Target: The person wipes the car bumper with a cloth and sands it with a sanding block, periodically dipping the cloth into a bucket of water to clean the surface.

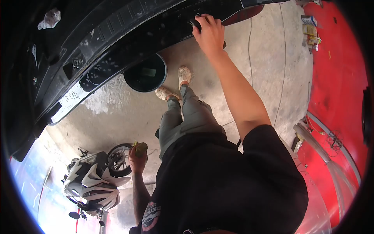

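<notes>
My right hand (210, 33) reaches forward to the lower edge of a black vehicle panel (156, 35). Its fingers curl over a small dark pad (196, 23) pressed to the panel; most of the pad is hidden. Low at my left side, my left hand (137, 160) is closed around a crumpled yellow-green cloth (140, 148), away from the panel. Water drops speckle the shiny strip (105, 72) of the panel. Under it stands a black bucket (165, 74) with dark liquid inside, close to my feet.
A white and black motorcycle (93, 181) is parked behind me on the left. Cables (249, 50) run along the concrete floor (233, 74). On the right are a red surface (339, 58), small packages (309, 31) and pale tubing (331, 163). Crumpled white material (49, 18) lies on the vehicle.
</notes>
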{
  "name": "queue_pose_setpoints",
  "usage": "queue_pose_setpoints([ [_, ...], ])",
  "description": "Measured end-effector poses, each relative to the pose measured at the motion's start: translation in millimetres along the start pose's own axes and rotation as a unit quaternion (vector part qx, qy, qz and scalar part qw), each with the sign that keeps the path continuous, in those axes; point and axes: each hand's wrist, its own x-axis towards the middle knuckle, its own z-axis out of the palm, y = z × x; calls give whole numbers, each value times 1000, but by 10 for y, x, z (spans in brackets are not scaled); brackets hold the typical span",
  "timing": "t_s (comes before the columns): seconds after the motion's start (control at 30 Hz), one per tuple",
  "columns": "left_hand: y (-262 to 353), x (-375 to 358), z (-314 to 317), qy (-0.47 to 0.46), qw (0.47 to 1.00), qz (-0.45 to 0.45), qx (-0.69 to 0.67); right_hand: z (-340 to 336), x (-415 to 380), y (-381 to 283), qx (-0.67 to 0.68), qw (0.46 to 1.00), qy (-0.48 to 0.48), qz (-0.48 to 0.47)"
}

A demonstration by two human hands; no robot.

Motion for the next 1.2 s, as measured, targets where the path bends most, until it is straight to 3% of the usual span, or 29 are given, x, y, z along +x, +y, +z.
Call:
queue_pose_setpoints([
  [0.2,52,10,-30,12,1000,5,-12,-182,-340,-31,41,998,-42,14],
  [0.37,11,-10,21,4,1000,9,-5,-47,-43,-69,26,999,-22,-4],
  [0.93,123,40,-78,29,999,24,-25,-182,-386,-182,52,997,-53,1],
  [1.2,-12,-37,-112,30,999,16,-2,-17,-56,-165,42,998,-36,-16],
])
